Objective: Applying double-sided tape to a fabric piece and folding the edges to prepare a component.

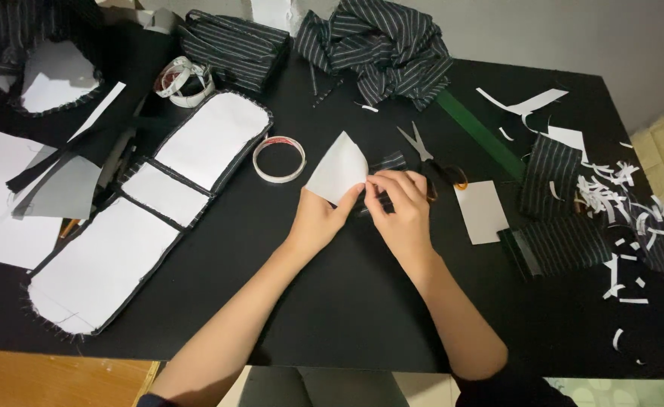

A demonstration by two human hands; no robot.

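Left hand [318, 218] and right hand [401, 205] close together, fingers pinched, forearms converging.

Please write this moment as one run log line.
left hand: holds white piece | right hand: pinches its striped edge | nearby: tape ring, scissors

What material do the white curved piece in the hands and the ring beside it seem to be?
White curved piece: probably stiff paper or interfacing; matte, and it holds its shape where it stands free. Ring: apparently a roll of tape, thin whitish band with a reddish inner edge.
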